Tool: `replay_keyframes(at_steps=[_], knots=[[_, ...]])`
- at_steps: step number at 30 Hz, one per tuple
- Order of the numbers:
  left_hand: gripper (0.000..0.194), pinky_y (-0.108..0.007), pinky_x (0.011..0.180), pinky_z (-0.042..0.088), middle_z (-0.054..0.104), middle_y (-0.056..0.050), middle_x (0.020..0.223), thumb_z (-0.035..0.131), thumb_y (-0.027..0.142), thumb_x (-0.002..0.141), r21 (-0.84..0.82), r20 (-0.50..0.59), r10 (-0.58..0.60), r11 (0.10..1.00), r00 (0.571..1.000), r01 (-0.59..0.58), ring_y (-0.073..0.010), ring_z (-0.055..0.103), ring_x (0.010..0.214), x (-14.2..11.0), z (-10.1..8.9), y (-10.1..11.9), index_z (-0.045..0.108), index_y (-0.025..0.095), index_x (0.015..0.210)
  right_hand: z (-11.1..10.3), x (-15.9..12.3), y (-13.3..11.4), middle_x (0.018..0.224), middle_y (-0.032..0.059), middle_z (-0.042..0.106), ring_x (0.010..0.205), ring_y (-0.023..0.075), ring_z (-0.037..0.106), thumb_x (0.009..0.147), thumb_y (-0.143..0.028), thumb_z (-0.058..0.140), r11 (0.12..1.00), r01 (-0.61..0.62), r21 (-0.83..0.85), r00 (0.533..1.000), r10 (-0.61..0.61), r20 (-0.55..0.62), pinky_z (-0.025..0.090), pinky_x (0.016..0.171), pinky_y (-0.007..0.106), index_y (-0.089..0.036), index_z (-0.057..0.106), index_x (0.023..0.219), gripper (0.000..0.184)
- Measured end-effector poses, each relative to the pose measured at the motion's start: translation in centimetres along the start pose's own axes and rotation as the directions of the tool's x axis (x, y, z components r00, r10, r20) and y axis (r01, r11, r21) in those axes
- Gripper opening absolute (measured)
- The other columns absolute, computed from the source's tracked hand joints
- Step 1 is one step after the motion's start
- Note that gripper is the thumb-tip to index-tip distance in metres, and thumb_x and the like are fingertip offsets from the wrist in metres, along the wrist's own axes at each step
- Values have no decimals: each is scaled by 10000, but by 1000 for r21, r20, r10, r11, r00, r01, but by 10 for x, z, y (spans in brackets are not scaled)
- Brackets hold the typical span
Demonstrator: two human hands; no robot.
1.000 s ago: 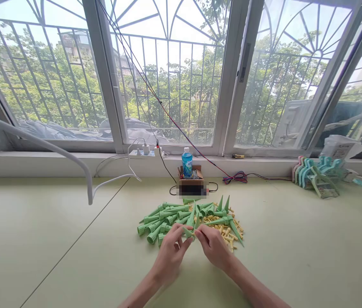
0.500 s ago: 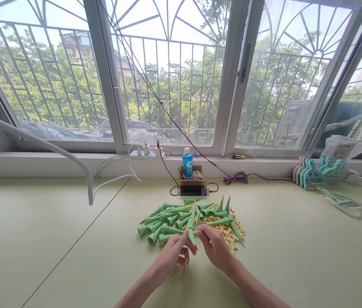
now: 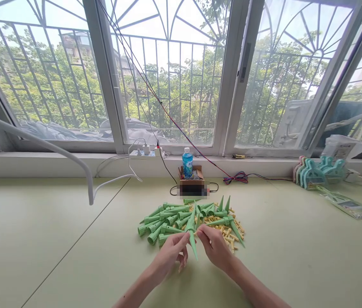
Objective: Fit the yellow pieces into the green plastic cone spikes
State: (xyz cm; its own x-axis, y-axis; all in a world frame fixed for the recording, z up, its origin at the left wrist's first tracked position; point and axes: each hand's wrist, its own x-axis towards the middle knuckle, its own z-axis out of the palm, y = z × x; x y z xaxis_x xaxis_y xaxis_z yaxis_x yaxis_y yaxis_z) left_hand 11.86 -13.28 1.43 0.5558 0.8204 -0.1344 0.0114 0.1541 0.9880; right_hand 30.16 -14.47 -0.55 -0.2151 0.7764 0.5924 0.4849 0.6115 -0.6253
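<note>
My left hand [image 3: 173,252] grips a green plant watering spike [image 3: 193,247] between thumb and fingers, its pointed tip angled down toward me. On the right side of that spike, my right hand [image 3: 215,247] pinches a small yellow valve peg [image 3: 195,233]. Whether the peg sits inside the spike's side hole I cannot tell, as the fingers cover most of it. Just beyond my hands lies a heap of green watering spikes [image 3: 155,226], mostly on their sides. Many loose yellow pegs [image 3: 228,236] are spread on the right of the heap.
A blue-liquid bottle [image 3: 187,164] stands in a small cardboard box [image 3: 191,183] behind the heap. Coiled wires [image 3: 236,177] lie by the window ledge. Clips [image 3: 315,173] and a green packaged item [image 3: 347,205] sit at the right. A white bent tube [image 3: 84,171] hangs over the left table.
The held spike has turned in my left hand, so its tip reaches farther down toward me. My right hand stays almost in place, pinching the yellow peg.
</note>
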Motion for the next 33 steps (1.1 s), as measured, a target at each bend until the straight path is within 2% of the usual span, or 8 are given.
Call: replay_keyframes(at_steps=[6,11,16,22,25,33], knots=[[433,-173,345,332,466,68,466,597,599,828,140,-59,96,986,994,-87,-85,416,376,2,-1,-5,534,171,842,2,-1,5,644,-20,503,560,124,451,1035,-313,331,1000,-14,-11,1000,14,10,333,558,232,-206,466,736,345],[400,-174,365,337,391,83,538,589,574,846,241,-84,216,952,973,-190,-83,404,433,-1,1,-2,548,176,873,1,-2,5,628,-34,440,543,117,388,1036,-326,314,999,-28,-26,999,29,32,304,544,235,-212,385,712,350],[360,-181,406,372,423,61,591,597,542,850,312,-102,267,923,958,-224,-87,414,472,-6,6,6,560,184,860,1,-1,3,608,-39,415,528,115,356,1037,-328,301,999,-25,-36,999,26,31,292,528,241,-216,353,695,363],[322,-203,510,465,564,-44,922,551,449,909,422,-92,397,846,913,-325,-124,510,637,-7,5,3,627,213,1114,2,-1,4,591,-45,389,511,113,338,1035,-337,293,998,-32,-56,999,33,23,281,518,244,-220,332,676,379],[321,-205,537,474,574,-60,980,528,423,928,468,-84,417,818,905,-333,-133,511,671,-6,4,1,635,237,1167,2,-1,4,590,-44,391,510,114,347,1033,-344,292,998,-42,-54,999,43,19,283,519,244,-221,332,676,380],[332,-222,557,486,592,-64,977,539,409,924,485,-82,443,800,893,-353,-133,527,659,-8,6,3,618,239,1198,4,-2,3,591,-47,386,507,117,348,1034,-362,281,998,-50,-46,999,50,-1,290,522,242,-223,333,687,378]])
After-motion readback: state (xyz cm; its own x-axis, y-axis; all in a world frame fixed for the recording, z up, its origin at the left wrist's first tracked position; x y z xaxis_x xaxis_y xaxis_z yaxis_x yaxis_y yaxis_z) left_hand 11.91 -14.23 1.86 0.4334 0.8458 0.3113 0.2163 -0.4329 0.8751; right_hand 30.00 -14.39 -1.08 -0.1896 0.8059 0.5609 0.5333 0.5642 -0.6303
